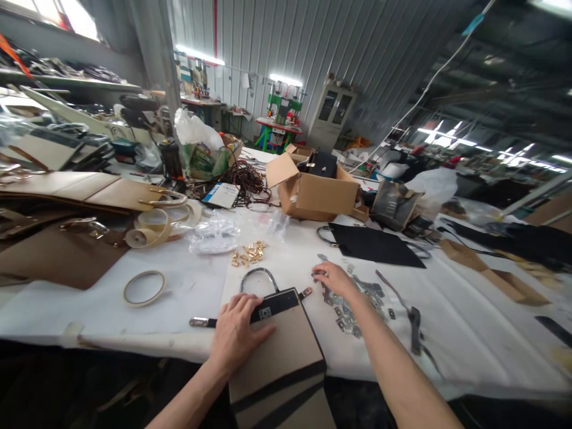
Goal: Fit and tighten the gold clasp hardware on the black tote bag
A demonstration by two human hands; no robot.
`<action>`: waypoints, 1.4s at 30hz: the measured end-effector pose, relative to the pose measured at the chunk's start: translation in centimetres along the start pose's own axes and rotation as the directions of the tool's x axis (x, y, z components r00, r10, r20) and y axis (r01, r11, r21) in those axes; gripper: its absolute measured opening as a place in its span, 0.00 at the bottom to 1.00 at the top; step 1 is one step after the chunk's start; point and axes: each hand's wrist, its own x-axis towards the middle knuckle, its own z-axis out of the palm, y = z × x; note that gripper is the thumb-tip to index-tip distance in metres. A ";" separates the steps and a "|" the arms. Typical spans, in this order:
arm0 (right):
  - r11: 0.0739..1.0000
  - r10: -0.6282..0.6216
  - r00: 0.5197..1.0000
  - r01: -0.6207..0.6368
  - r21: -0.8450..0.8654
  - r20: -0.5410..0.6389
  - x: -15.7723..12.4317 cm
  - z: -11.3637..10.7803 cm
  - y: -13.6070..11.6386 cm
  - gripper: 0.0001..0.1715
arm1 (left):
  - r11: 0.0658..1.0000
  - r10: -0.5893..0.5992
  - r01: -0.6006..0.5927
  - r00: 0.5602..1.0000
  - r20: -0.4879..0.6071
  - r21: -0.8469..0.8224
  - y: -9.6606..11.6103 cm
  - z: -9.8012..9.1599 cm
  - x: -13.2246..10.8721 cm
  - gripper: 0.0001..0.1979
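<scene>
A tan handbag piece [286, 351] with black bands lies at the table's front edge, its lower part reaching over the edge. A dark looped handle [259, 271] and a small metal plate [265, 313] sit at its black top strip. My left hand [239, 328] holds the piece at its upper left, fingers bent over the strip and thumb on the tan face. To the right, my right hand [333, 279] has its fingertips pinched at the edge of a scatter of small silvery metal plates [353, 304]. What is between those fingertips is too small to tell.
Gold-coloured metal fittings [250, 253] and a tape roll [145, 288] lie on the left. Farther back are clear plastic bags [214, 232], an open cardboard box [326, 193] and a black panel [375, 244]. A dark strap [415, 330] lies right of the plates.
</scene>
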 end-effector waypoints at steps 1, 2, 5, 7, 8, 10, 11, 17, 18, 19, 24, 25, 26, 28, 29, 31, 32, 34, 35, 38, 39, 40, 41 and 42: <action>1.000 -0.006 0.999 0.007 -0.017 0.040 0.7 -0.1 0.1 0.09 | 1.000 -0.003 0.003 1.000 0.005 0.000 0.1 -0.1 0.0 0.24; 0.999 -0.011 0.997 0.013 -0.031 0.076 1.3 -0.2 0.2 0.07 | 1.000 -0.006 0.006 1.000 0.008 0.000 0.2 -0.2 0.1 0.25; 0.998 -0.032 0.988 0.040 -0.054 0.154 2.7 -0.5 0.5 0.02 | 1.000 -0.010 0.010 1.000 0.021 -0.004 0.1 -0.3 0.1 0.26; 0.997 -0.051 0.985 0.061 -0.056 0.166 3.1 -0.6 0.5 0.03 | 1.000 -0.010 0.010 1.000 0.026 -0.004 0.1 -0.2 -0.1 0.26; 0.996 -0.061 0.985 0.070 -0.052 0.161 3.0 -0.7 0.5 0.03 | 1.000 -0.008 0.008 1.000 0.023 0.001 0.0 -0.2 -0.2 0.27; 0.996 -0.076 0.989 0.080 -0.033 0.127 2.7 -0.7 0.5 0.02 | 1.000 0.003 -0.003 1.000 -0.001 0.029 0.2 -0.2 -0.4 0.27; 0.997 -0.078 0.992 0.080 -0.018 0.100 2.4 -0.6 0.5 0.02 | 0.999 0.015 -0.015 1.000 -0.012 0.049 0.4 -0.3 -0.4 0.27; 0.991 0.039 0.968 -0.005 0.134 -0.247 0.4 0.5 1.4 0.16 | 0.986 0.158 -0.165 0.971 0.178 0.021 3.7 -0.7 1.8 0.27; 0.984 0.078 0.945 -0.023 0.175 -0.317 0.1 0.7 1.4 0.19 | 0.986 0.162 -0.169 0.962 0.221 0.013 4.4 -0.4 2.5 0.25; 0.975 0.120 0.919 -0.038 0.220 -0.375 -0.2 0.9 1.4 0.22 | 0.987 0.148 -0.158 0.956 0.255 0.019 5.0 0.0 3.2 0.23; 0.883 0.268 0.845 -0.023 0.468 -0.464 -2.5 2.2 -0.8 0.30 | 0.997 -0.025 0.002 0.960 0.280 0.081 6.2 2.3 5.0 0.20; 0.836 0.292 0.847 0.000 0.549 -0.444 -3.3 2.6 -1.6 0.30 | 0.997 -0.044 0.024 0.963 0.267 0.077 6.2 2.6 5.1 0.20; 0.770 0.317 0.855 0.020 0.637 -0.410 -4.1 3.1 -2.4 0.30 | 0.997 -0.058 0.042 0.966 0.253 0.071 6.1 2.9 5.1 0.19; 0.613 0.358 0.882 0.026 0.790 -0.306 -5.8 4.3 -4.0 0.27 | 0.996 -0.077 0.064 0.968 0.239 0.062 5.9 3.1 5.0 0.18; 0.550 0.367 0.897 0.005 0.835 -0.247 -6.6 5.1 -4.6 0.26 | 0.996 -0.082 0.070 0.967 0.239 0.059 5.9 3.1 5.0 0.17; 0.492 0.365 0.920 -0.057 0.869 -0.146 -7.9 6.6 -5.5 0.23 | 0.996 -0.078 0.067 0.968 0.238 0.056 5.9 3.2 4.9 0.16; 0.474 0.364 0.925 -0.088 0.876 -0.105 -8.3 7.4 -5.8 0.23 | 0.997 -0.068 0.056 0.970 0.235 0.059 6.0 3.3 4.8 0.16; 0.455 0.361 0.932 -0.138 0.880 -0.040 -8.9 8.6 -5.9 0.22 | 0.997 -0.048 0.032 0.974 0.221 0.074 6.1 3.4 4.7 0.14; 0.452 0.360 0.933 -0.153 0.879 -0.023 -9.1 9.0 -5.8 0.21 | 0.996 -0.041 0.024 0.976 0.214 0.082 6.2 3.4 4.6 0.13; 0.471 0.354 0.935 -0.180 0.864 0.002 -9.3 9.6 -5.5 0.21 | 0.996 -0.030 0.011 0.978 0.204 0.093 6.3 3.6 4.4 0.12; 0.482 0.351 0.936 -0.185 0.857 0.005 -9.4 9.7 -5.4 0.21 | 0.996 -0.024 0.006 0.979 0.202 0.091 6.3 3.7 4.4 0.11; 0.493 0.347 0.938 -0.188 0.849 0.006 -9.4 9.6 -5.3 0.21 | 0.996 -0.018 0.000 0.979 0.202 0.088 6.3 3.7 4.4 0.11; 0.508 0.341 0.940 -0.193 0.839 0.010 -9.4 9.5 -5.2 0.21 | 0.996 -0.015 -0.002 0.979 0.202 0.085 6.3 3.8 4.4 0.11; 0.524 0.334 0.942 -0.198 0.828 0.014 -9.4 9.4 -5.2 0.21 | 0.997 -0.014 -0.003 0.979 0.203 0.082 6.2 3.8 4.4 0.10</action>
